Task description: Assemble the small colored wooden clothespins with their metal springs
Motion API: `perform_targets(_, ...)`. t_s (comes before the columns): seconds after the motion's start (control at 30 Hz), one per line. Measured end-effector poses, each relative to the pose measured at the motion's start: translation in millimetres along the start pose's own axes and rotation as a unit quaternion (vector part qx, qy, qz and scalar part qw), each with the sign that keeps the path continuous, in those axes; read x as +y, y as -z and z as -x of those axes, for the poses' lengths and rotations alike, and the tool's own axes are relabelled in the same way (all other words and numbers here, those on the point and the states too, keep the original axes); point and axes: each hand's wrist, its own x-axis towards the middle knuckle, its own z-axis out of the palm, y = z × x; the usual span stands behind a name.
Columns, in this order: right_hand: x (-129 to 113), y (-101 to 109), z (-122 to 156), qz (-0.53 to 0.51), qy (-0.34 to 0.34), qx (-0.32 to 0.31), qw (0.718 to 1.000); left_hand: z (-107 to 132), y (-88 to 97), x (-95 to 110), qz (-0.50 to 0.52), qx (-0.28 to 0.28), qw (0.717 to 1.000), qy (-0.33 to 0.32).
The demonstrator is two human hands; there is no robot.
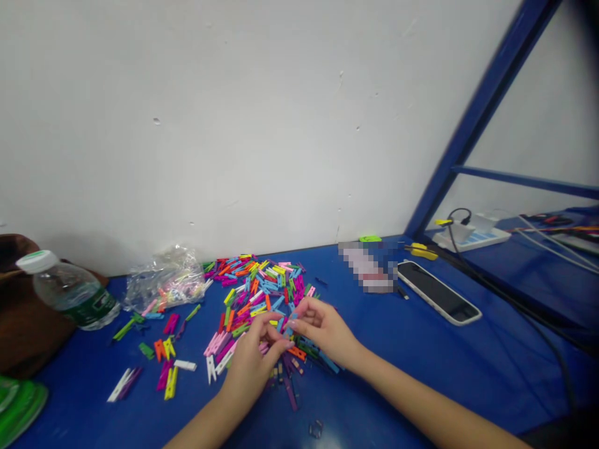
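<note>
My right hand [322, 327] is closed, its thumb and fingers pinching a small light blue clothespin [290, 320]. Close beside it, my left hand [257, 349] has its fingers curled with thumb and fingertips near that piece; what it holds, if anything, is too small to make out. Under and behind both hands spreads a heap of colourful mini clothespins [257, 293] in pink, orange, yellow, green, blue and purple. Loose purple clothespin halves [290, 390] lie just below the hands. A few small metal springs [316, 428] rest near the front edge.
Left of the heap are scattered clothespins [171, 381], a clear plastic bag [168, 280], a water bottle [70, 290], a brown item [28, 330] and a green object [19, 405]. A phone [440, 293], black cable [528, 330] and power strip [477, 236] lie right, near a blue frame [482, 118].
</note>
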Motion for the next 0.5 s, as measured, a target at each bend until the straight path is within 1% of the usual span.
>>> perform_targets(0.07,1.5,-1.7,1.4,0.02,0.02,0.013,1.0,-0.1,-1.1,-1.0,0.027,0.008,1.0,0.011)
perform_targets(0.2,5.6,-3.0,3.8,0.059,0.037,0.019,0.997,-1.0,-2.3,-4.0,0.073,0.028,0.996,0.032)
perform_targets(0.37,7.6,-3.2,6.9,0.104,0.066,0.027,0.992,-2.5,-1.8,-5.1,0.09,0.028,0.995,0.028)
perform_targets(0.5,8.4,-4.0,8.2,0.13,0.085,0.043,0.987,-3.1,-1.9,-3.9,0.096,0.021,0.994,0.041)
